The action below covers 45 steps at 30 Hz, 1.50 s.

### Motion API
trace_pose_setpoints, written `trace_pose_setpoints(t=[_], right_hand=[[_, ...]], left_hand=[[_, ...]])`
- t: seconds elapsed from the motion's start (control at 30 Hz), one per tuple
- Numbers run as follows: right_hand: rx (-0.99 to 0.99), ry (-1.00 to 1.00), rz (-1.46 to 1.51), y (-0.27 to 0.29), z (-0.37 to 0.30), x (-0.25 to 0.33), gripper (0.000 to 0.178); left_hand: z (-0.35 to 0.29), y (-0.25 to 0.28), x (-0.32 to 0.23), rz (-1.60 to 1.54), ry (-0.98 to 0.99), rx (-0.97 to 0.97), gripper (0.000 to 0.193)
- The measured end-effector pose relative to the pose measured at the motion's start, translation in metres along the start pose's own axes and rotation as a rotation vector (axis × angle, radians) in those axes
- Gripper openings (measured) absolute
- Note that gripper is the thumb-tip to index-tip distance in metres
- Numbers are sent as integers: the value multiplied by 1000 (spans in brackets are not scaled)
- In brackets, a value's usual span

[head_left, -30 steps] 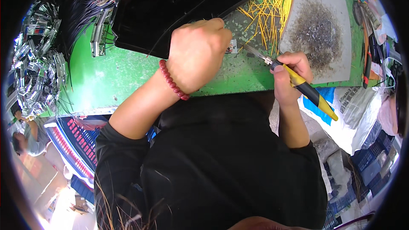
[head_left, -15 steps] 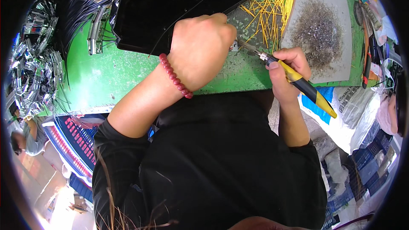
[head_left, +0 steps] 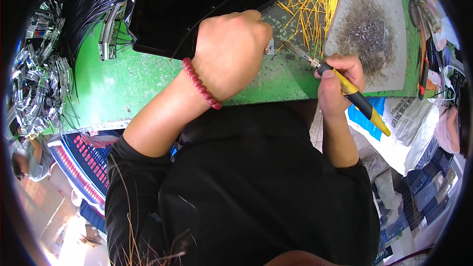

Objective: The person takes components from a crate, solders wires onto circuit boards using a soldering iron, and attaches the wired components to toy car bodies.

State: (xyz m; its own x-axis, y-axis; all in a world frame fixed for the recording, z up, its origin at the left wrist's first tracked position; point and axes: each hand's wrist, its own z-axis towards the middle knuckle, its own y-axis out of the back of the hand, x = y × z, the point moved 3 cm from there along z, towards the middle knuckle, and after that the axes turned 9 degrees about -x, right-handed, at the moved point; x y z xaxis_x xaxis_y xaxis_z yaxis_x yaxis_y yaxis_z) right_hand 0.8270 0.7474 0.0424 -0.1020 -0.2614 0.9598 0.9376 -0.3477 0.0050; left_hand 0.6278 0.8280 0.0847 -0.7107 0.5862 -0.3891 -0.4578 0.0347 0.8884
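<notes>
My right hand [head_left: 340, 84] is closed around a soldering iron [head_left: 362, 103] with a yellow and black handle. Its metal shaft slants up and left, and the thin tip ends slightly right of my left hand. My left hand [head_left: 231, 51], back upward, is curled into a closed grip over the green worktop [head_left: 148, 88]. Its fingertips are hidden beneath it. A small pale piece with metallic parts [head_left: 269, 47] peeks out at the knuckles' right edge; the rest is covered, so I cannot make out its kind. A gap separates the iron's tip from that piece.
Behind my left hand lies a large black casing [head_left: 172, 15]. Cut yellow wires [head_left: 315, 7] are heaped at the back, beside a grey board [head_left: 396, 64] covered in dark specks. Metal-shelled parts [head_left: 44, 79] and black cables [head_left: 88, 7] crowd the left. A white sack [head_left: 399, 140] hangs right.
My right hand has shifted right with the soldering iron, drawing its tip away from the small piece. My left hand stays almost in place, still closed.
</notes>
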Motion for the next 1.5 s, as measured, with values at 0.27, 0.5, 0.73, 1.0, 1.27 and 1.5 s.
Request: trace_pose_setpoints(t=[0.27,0.5,0.73,1.0,1.27,1.5], right_hand=[[14,-26,-15,-4,1,4,18],[-37,-111,48,-6,-2,5,24],[75,-78,-78,-6,0,10,21],[75,-82,-92,-7,-1,9,21],[145,-95,-128,-11,4,11,19],[58,-51,-62,-5,0,8,21]], left_hand=[[-3,-1,1,-43,37,-51,8],[-9,-4,-1,-58,43,-173,7],[-11,-6,-1,-74,23,-218,9],[-9,-8,-2,-92,10,-230,11],[-8,-6,-2,-93,24,-221,12],[-6,-5,-3,-116,34,-208,12]])
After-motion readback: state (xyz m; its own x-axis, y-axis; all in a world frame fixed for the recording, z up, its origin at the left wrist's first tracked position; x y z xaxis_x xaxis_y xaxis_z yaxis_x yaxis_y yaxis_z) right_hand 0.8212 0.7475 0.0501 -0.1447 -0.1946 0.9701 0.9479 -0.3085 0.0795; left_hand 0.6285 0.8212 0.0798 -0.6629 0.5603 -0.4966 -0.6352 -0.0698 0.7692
